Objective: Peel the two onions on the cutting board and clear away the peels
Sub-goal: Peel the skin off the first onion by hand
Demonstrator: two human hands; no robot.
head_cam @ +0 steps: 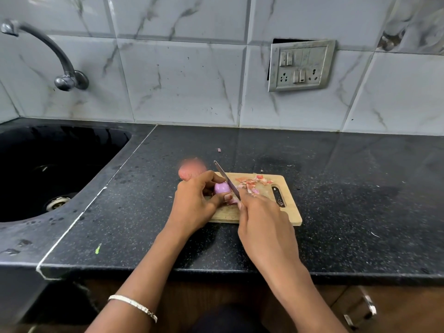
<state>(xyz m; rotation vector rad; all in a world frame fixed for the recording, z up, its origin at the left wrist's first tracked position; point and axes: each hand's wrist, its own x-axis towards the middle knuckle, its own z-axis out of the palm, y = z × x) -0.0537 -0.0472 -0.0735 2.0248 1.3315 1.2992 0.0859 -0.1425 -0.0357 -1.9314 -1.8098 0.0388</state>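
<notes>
We see a small pale purple onion (222, 187) on the left half of the light wooden cutting board (290, 212); it looks round, and fingers hide most of it, so we cannot tell which way its ends point; the left hand (194, 200) grips it, fingers curled over the top and thumb pressed on the near side; the thin metal knife (227, 180) lies against the onion's right side; its long blade runs from near right to far left, with the tip pointing at the wall; the right hand (262, 219) is curled round the handle, which we cannot see; a heap of orange-pink onion peels (252, 182) lies on the far part of the board, just right of the blade; a blurry reddish onion (192, 170) sits just past the left hand; the board rests on a black speckled stone counter (336, 188); a black sink (141, 140) is well to the left, under a curved metal tap (48, 44).
</notes>
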